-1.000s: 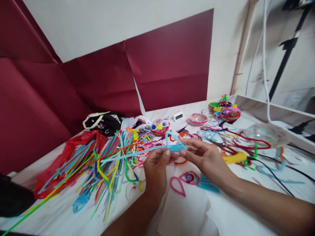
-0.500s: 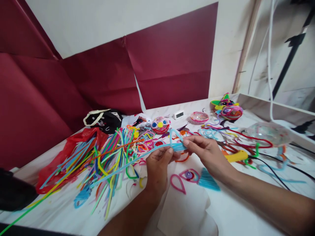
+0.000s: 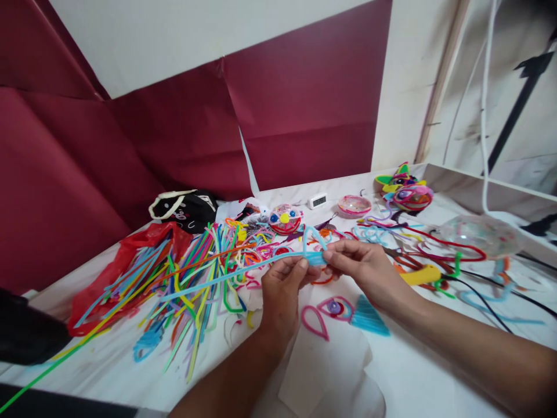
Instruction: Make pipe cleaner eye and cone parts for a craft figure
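Between both hands is a light blue pipe cleaner piece (image 3: 315, 258), a flat folded band with a loop standing up from it and a long loose end running off to the left. My left hand (image 3: 282, 284) pinches its left side between thumb and fingers. At its right end, my right hand (image 3: 354, 264) grips with thumb and fingertips. Below the hands, on the white table, lie a pink teardrop loop (image 3: 315, 323), an eye shape (image 3: 336, 307) with a purple centre, and a flat blue pipe cleaner panel (image 3: 369, 316).
Many coloured pipe cleaners (image 3: 204, 278) and a red plastic bag (image 3: 100, 290) spread at left. Behind stand a black pouch (image 3: 187, 212), a small digital clock (image 3: 317, 201) and a pink-rimmed bowl (image 3: 354, 205). Yellow-handled pliers (image 3: 420, 275) and a clear bowl (image 3: 476, 237) are at right.
The camera view has shifted slightly. Both hands keep their hold on the blue pipe cleaner piece, and its upright loop looks a little rounder and more open.
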`<state>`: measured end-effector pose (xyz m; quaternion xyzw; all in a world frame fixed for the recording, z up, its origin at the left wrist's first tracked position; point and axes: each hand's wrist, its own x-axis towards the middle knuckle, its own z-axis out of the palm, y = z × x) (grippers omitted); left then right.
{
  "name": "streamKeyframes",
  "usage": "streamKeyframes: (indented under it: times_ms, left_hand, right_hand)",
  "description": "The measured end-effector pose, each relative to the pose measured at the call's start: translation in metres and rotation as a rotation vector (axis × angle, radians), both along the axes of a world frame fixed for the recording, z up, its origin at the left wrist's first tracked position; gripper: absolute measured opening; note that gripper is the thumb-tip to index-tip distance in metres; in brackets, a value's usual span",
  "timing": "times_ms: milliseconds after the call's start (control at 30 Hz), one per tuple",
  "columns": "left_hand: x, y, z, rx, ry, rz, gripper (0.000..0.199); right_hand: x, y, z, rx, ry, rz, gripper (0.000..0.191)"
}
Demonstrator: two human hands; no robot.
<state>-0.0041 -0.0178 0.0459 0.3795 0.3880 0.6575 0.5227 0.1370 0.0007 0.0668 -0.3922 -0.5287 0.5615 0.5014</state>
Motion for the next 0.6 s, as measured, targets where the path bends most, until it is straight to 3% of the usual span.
streamKeyframes:
  times_ms: [400,600]
  left_hand:
    - [0.0,0.0003,-0.0001,-0.008,-0.013,-0.024,0.013]
    - [-0.0002,-0.0009,-0.0009,-0.005,-0.012,-0.041,0.013]
  right_hand:
    - [0.0027,0.0038,-0.0042,0.062,-0.084,-0.021,0.032]
    - [0.0004,-0.0008,0.0015,0.048,-0.047,0.043,0.032]
